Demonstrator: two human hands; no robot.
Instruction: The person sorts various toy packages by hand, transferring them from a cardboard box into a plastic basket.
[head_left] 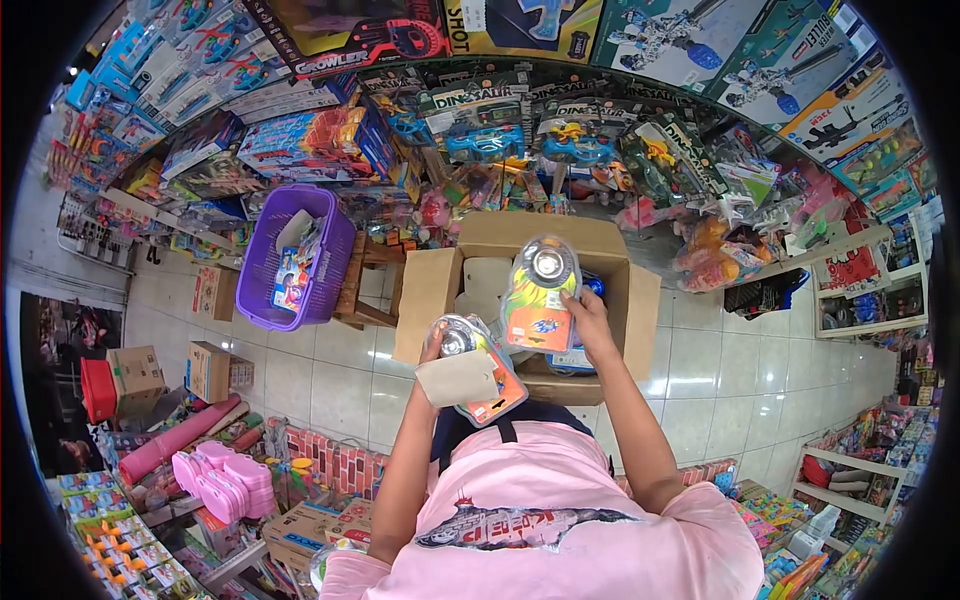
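Note:
My right hand grips the lower right edge of a blister pack, tilted over the open cardboard box. A round silver piece shows under its clear bubble, above a yellow-green and orange card. My left hand is closed on a small stack of similar blister packs near the box's front left corner. A plain beige card covers part of that stack, and the hand's fingers are partly hidden. Inside the box are a beige piece, a shiny blue item and a blue-and-white package.
A purple basket with packaged items stands on a wooden stool left of the box. Shelves of packaged toys rise behind. Small cartons and pink containers are at the left.

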